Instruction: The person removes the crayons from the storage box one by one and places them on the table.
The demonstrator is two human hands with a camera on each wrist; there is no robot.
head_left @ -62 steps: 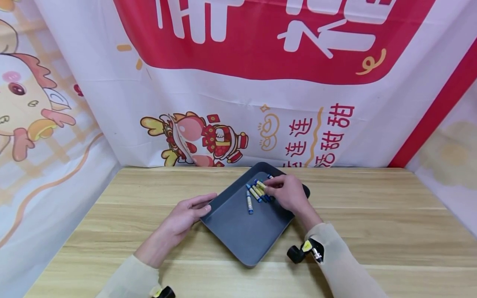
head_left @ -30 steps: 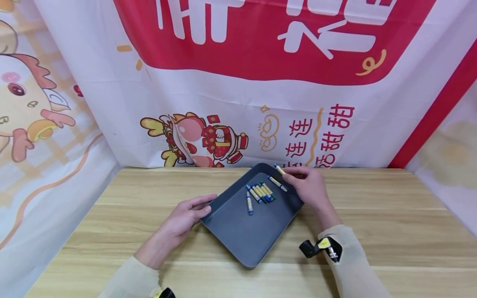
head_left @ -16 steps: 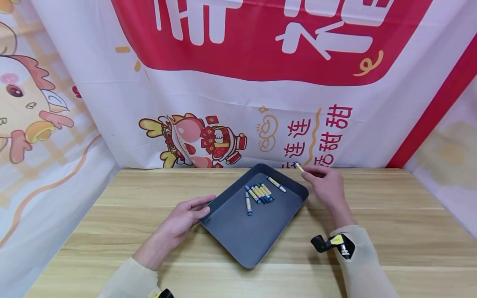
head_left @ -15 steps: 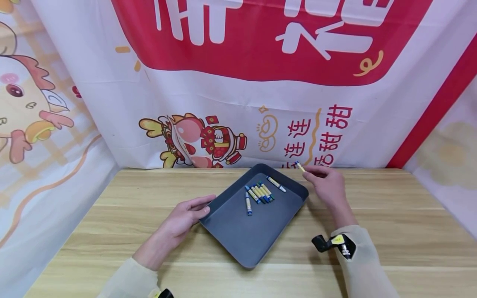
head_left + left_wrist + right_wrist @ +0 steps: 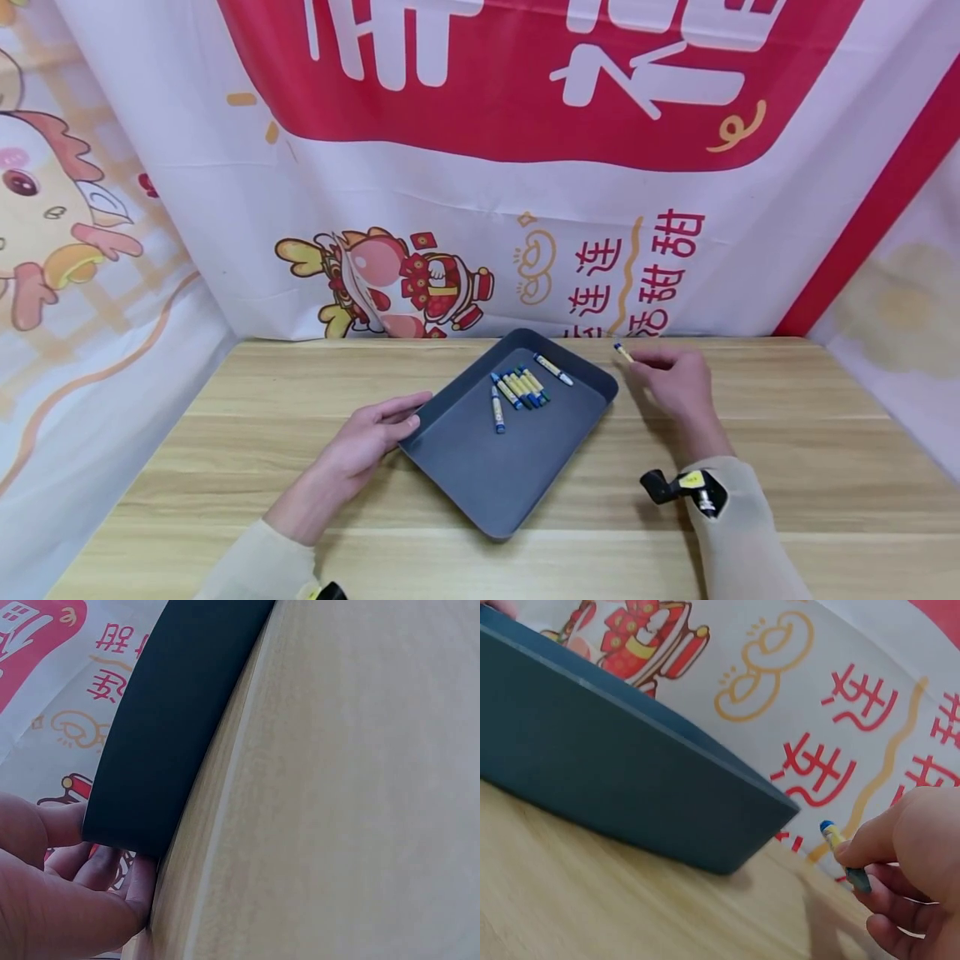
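Note:
A dark grey rectangular tray [image 5: 510, 475] lies at an angle on the table. My left hand [image 5: 367, 440] grips its left corner, thumb on one side of the wall and fingers on the other, as the left wrist view shows. Inside the tray, several crayons [image 5: 521, 389] with yellow wrappers lie side by side. One crayon [image 5: 498, 410] lies apart at their left and another crayon [image 5: 553, 370] near the back wall. To the right of the tray, my right hand [image 5: 678, 385] pinches a crayon [image 5: 832, 835] between thumb and fingers; it has a blue end and a dark greenish tip.
The wooden table [image 5: 787, 467] ends at the back against a white and red printed cloth [image 5: 420, 192]. A similar printed cloth [image 5: 75, 392] hangs on the left. The tray's raised wall [image 5: 630, 757] stands between the right hand and the crayons inside.
My right hand has picked a crayon from the group, lifted it over the tray's wall and carried it right, then lower towards the table. The left hand keeps its grip on the tray.

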